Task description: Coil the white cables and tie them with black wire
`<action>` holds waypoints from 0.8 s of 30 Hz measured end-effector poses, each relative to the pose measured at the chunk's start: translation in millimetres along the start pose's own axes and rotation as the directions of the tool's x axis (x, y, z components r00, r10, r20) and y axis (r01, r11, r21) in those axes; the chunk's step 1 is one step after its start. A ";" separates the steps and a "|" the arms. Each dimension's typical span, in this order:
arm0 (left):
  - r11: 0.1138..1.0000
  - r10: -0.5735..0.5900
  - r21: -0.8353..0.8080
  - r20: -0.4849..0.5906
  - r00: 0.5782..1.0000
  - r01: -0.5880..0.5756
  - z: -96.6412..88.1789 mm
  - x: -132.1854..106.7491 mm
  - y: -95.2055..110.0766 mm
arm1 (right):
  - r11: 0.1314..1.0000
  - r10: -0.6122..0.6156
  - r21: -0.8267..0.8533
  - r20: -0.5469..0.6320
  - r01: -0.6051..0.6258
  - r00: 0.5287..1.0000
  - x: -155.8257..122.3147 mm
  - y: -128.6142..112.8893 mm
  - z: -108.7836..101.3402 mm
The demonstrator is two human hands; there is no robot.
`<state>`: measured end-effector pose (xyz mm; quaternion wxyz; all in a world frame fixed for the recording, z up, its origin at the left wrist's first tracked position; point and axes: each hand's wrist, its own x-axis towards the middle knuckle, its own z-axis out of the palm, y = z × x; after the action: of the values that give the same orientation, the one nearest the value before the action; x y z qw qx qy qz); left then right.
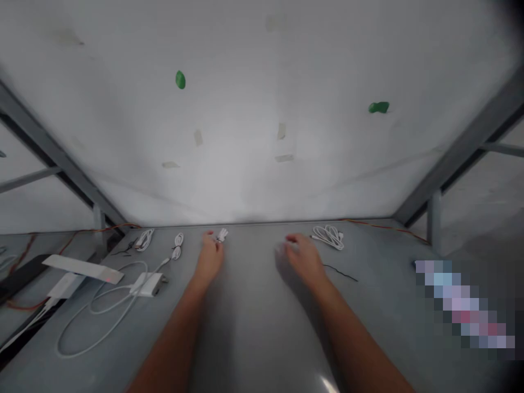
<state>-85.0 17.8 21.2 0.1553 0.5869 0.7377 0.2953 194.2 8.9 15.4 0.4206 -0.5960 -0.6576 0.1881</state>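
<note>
My left hand (209, 257) reaches to the far edge of the grey table, its fingertips at a small bundled white cable (222, 235). Whether it grips the bundle is hard to tell. My right hand (303, 256) hangs over the tabletop with slightly curled fingers and nothing in them. Just beyond it lies a looser coil of white cable (328, 237). A thin black wire (340, 272) runs on the table to its right.
Left of my hands lie several bundled white cables (177, 245), a white power adapter (147, 284) with a long looped cord, and a flat white strip (82, 268). Orange wires trail along the far edge. Beyond stands a white wall with grey metal struts.
</note>
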 end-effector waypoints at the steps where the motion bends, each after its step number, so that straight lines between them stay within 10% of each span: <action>1: 0.994 0.082 -0.078 -0.014 0.997 -0.082 8.7 -5.4 8.8 | 0.998 -0.026 0.063 0.087 0.021 0.996 -3.9 -8.5 8.9; 10: 0.880 0.450 -0.217 0.104 0.887 -0.422 45.0 -64.8 58.6 | 0.983 -0.073 0.183 0.300 0.017 0.951 -19.4 -31.7 25.9; 16: 0.846 0.255 -0.511 0.137 0.957 -0.152 32.7 -70.4 65.8 | 0.989 -0.027 0.144 0.302 -0.017 0.953 -12.0 -21.9 22.2; 24: 0.672 0.501 -0.690 0.159 0.850 -0.268 20.8 -64.8 54.1 | 0.825 -0.179 0.552 0.458 -0.120 0.871 -9.9 -25.7 15.8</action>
<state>-14.1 -31.6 30.8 0.4035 0.6821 0.4093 0.4521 165.1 -2.0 22.3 0.3996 -0.3666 -0.6664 0.5118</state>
